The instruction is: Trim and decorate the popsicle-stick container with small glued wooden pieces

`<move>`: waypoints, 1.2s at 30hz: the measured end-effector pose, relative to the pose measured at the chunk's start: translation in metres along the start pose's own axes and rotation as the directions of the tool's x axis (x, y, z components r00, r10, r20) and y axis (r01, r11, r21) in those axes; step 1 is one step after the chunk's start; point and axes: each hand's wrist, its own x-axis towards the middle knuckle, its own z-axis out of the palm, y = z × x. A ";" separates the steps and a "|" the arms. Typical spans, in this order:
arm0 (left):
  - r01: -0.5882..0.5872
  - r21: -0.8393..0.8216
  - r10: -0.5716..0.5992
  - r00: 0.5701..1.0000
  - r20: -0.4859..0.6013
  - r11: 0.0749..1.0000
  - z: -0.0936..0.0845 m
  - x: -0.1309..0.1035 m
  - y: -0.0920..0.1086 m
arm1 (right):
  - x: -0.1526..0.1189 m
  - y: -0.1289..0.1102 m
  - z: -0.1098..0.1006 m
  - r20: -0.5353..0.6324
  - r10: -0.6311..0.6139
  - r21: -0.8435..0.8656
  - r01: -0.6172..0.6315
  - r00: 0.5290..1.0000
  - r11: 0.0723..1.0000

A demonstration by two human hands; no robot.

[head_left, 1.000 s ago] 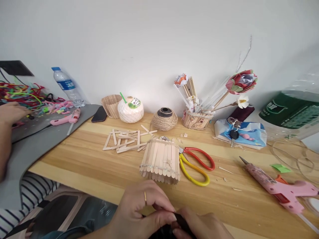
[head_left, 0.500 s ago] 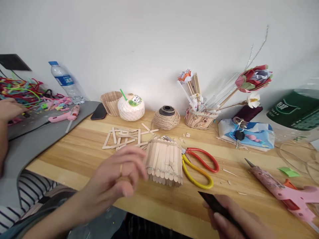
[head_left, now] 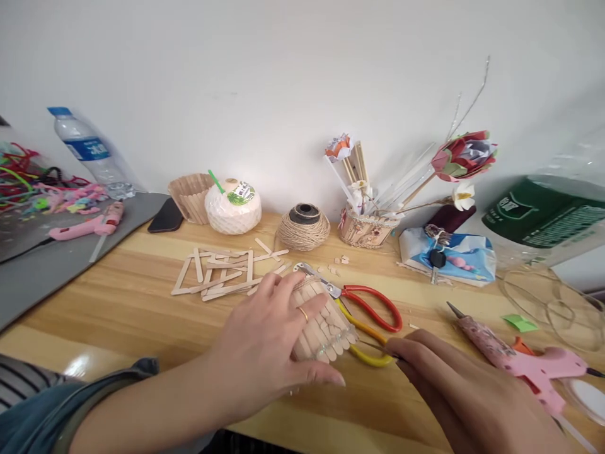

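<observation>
My left hand [head_left: 269, 343] grips a small basket of wooden craft sticks [head_left: 326, 328] from its left side, the thumb below and fingers over the top. Small wood chips and a glittery trim show on its side. My right hand [head_left: 454, 384] is closed round a dark, thin-bladed tool [head_left: 373, 344], its tip close to the basket's right edge; most of the tool is hidden by the fingers. Scissors with red and yellow handles [head_left: 373, 306] lie behind and right of the basket, partly covered by it.
Loose craft sticks [head_left: 227, 271] lie behind my left hand. Farther back are a coconut [head_left: 233, 208], a twine spool [head_left: 303, 228] and a flower basket [head_left: 367, 227]. A pink glue gun [head_left: 520, 362] lies right; a second one [head_left: 89, 225] rests on the grey mat [head_left: 142, 211].
My left hand has moved right and taken hold of the stick basket, which is now tilted. My right hand has brought the tool to it. The view has shifted, and the other person's hand has left it.
</observation>
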 end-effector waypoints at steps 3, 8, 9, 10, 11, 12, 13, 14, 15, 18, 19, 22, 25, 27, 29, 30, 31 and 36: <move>-0.004 0.020 0.004 1.000 -0.013 1.000 0.003 0.001 0.003 | 0.011 0.004 -0.002 0.021 0.017 -0.076 -0.015 1.000 0.997; -0.079 0.000 0.079 0.995 -0.056 0.997 0.008 0.006 0.001 | 0.024 0.010 0.000 0.031 -0.065 -0.093 0.068 0.997 0.993; -0.083 -0.012 0.082 0.995 -0.065 0.996 0.009 0.007 0.001 | 0.026 0.012 0.001 0.037 -0.085 -0.092 0.088 0.996 0.992; -0.085 -0.026 0.083 0.994 -0.074 0.996 0.010 0.008 0.001 | 0.029 0.012 0.001 0.040 -0.102 -0.092 0.105 0.994 0.990; -0.085 -0.041 0.081 0.993 -0.087 0.996 0.012 0.008 0.001 | 0.031 0.013 0.001 0.051 -0.113 -0.088 0.117 0.992 0.989; -0.086 -0.054 0.080 0.991 -0.103 0.995 0.013 0.008 0.001 | 0.033 0.013 0.000 0.063 -0.120 -0.085 0.126 0.991 0.988; -0.087 -0.065 0.078 0.989 -0.123 0.994 0.014 0.008 0.001 | 0.035 0.014 0.000 0.074 -0.125 -0.083 0.131 0.989 0.988; -0.089 -0.074 0.077 0.987 -0.141 0.993 0.015 0.008 0.001 | 0.036 0.014 0.000 0.090 -0.128 -0.078 0.135 0.988 0.988; -0.091 -0.081 0.078 0.984 -0.157 0.993 0.016 0.008 0.001 | 0.036 0.014 0.000 0.102 -0.132 -0.074 0.139 0.986 0.987; -0.097 -0.091 0.078 0.977 -0.196 0.991 0.018 0.009 0.000 | 0.036 0.014 0.002 0.098 -0.160 -0.083 0.169 0.982 0.982; -0.102 -0.093 0.081 0.975 -0.209 0.990 0.019 0.009 0.000 | 0.035 0.015 0.002 0.096 -0.166 -0.094 0.175 0.982 0.980; -0.125 -0.095 0.098 0.964 -0.249 0.988 0.020 0.010 0.000 | 0.034 0.015 0.004 0.126 -0.166 -0.149 0.184 0.978 0.972; -0.140 -0.097 0.110 0.956 -0.272 0.985 0.020 0.010 0.000 | 0.033 0.016 0.004 0.120 -0.184 -0.224 0.207 0.976 0.952; -0.154 -0.091 0.124 0.953 -0.277 0.984 0.020 0.010 0.000 | 0.033 0.015 0.003 0.068 -0.221 -0.283 0.232 0.973 0.931; -0.163 -0.082 0.134 0.950 -0.283 0.983 0.020 0.010 -0.001 | 0.033 0.014 0.003 0.038 -0.259 -0.342 0.256 0.965 0.904; -0.162 -0.079 0.133 0.948 -0.288 0.984 0.020 0.010 -0.001 | 0.032 0.013 0.003 0.034 -0.270 -0.370 0.263 0.962 0.891; -0.163 -0.078 0.133 0.947 -0.293 0.984 0.020 0.010 -0.001 | 0.032 0.012 0.004 0.033 -0.277 -0.397 0.267 0.960 0.878; -0.167 -0.067 0.136 0.935 -0.328 0.984 0.021 0.010 0.001 | 0.035 0.008 0.002 0.055 -0.317 -0.492 0.302 0.947 0.816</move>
